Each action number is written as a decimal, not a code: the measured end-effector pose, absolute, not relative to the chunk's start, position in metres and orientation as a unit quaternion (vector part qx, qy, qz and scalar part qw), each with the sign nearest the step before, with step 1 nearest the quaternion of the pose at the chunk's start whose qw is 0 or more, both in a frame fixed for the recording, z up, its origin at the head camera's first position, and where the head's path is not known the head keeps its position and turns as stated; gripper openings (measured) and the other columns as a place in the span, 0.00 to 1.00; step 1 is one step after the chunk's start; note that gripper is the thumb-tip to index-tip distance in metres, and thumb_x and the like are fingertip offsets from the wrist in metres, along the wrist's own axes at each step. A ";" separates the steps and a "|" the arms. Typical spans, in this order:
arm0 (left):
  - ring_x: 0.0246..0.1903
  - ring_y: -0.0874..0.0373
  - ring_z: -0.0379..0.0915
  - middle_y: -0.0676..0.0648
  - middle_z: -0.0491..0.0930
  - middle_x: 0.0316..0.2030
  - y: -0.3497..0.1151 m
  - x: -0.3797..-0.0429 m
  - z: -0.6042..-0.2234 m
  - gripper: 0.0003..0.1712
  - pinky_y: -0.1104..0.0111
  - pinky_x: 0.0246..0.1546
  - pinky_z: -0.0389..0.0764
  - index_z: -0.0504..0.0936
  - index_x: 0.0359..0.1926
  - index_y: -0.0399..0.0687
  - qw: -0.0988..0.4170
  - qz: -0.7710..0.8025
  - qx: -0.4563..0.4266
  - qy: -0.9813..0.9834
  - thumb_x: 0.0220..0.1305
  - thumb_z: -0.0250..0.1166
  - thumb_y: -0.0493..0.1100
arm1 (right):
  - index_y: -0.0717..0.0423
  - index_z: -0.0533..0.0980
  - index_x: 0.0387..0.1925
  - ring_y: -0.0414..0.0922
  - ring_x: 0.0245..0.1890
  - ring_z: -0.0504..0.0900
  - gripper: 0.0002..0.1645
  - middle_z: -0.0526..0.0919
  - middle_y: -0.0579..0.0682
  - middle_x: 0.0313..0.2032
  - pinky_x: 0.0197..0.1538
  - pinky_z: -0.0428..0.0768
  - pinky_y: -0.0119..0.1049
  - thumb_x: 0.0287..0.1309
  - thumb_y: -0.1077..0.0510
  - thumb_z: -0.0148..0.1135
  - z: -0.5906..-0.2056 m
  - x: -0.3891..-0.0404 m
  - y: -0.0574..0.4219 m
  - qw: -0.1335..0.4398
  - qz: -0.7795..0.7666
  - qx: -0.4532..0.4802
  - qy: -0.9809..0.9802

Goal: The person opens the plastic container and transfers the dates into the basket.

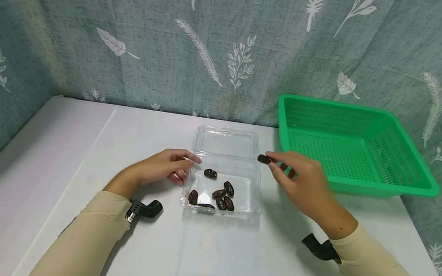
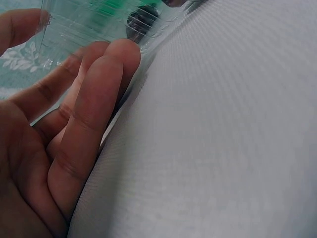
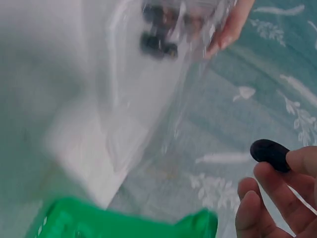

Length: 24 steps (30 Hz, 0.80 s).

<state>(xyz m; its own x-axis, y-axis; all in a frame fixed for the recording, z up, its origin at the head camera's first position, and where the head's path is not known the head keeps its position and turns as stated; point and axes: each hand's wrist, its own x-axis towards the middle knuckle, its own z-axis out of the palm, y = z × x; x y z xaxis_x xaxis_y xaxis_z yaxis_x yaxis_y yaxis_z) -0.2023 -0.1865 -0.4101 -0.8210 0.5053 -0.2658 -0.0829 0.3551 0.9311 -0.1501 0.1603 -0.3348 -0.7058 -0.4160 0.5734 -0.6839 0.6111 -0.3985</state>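
Note:
A clear plastic box (image 1: 247,193) lies with its lid (image 1: 226,142) folded back on the table. Inside its base are several dark brown dates (image 1: 210,173), most of them near the front. My left hand (image 1: 163,167) rests at the left wall, its fingertips touching the plastic; the left wrist view shows these fingers (image 2: 86,104) fairly straight against the side. Between thumb and fingers, my right hand (image 1: 304,182) pinches one date (image 1: 264,159), held up just right of the box near the hinge. This date (image 3: 270,152) also appears in the right wrist view.
A green plastic basket (image 1: 413,187) with slotted sides stands at the back right, just behind my right hand. White cloth covers the table (image 1: 212,259). A grey-green curtain with white leaf prints (image 1: 140,51) hangs behind the table.

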 end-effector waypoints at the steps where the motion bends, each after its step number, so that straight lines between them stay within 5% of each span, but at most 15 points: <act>1: 0.33 0.60 0.78 0.45 0.74 0.41 -0.186 -0.202 -0.410 0.24 0.65 0.40 0.86 0.75 0.65 0.43 0.266 0.550 0.136 0.780 0.75 0.56 0.50 | 0.60 0.85 0.47 0.37 0.24 0.77 0.15 0.88 0.52 0.36 0.27 0.78 0.27 0.57 0.68 0.69 -0.333 -0.151 0.165 0.220 0.312 0.310 -0.871; 11: 0.33 0.62 0.77 0.46 0.74 0.40 -0.187 -0.203 -0.413 0.25 0.66 0.40 0.86 0.74 0.65 0.42 0.264 0.554 0.132 0.779 0.75 0.56 0.51 | 0.60 0.85 0.48 0.36 0.29 0.80 0.13 0.89 0.57 0.41 0.30 0.76 0.18 0.62 0.67 0.65 -0.323 -0.170 0.211 0.218 0.319 0.245 -0.889; 18: 0.33 0.61 0.78 0.46 0.74 0.41 -0.187 -0.202 -0.415 0.25 0.66 0.40 0.86 0.74 0.65 0.41 0.266 0.558 0.133 0.775 0.75 0.56 0.50 | 0.59 0.83 0.51 0.53 0.35 0.84 0.14 0.88 0.60 0.43 0.18 0.65 0.33 0.69 0.59 0.60 -0.321 -0.189 0.238 0.139 0.269 0.184 -0.935; 24: 0.34 0.61 0.78 0.45 0.74 0.42 -0.187 -0.202 -0.415 0.25 0.66 0.40 0.86 0.74 0.65 0.42 0.263 0.554 0.137 0.778 0.75 0.56 0.51 | 0.59 0.82 0.54 0.56 0.42 0.84 0.16 0.85 0.63 0.50 0.23 0.69 0.37 0.72 0.56 0.57 -0.322 -0.204 0.249 0.062 0.235 0.163 -0.956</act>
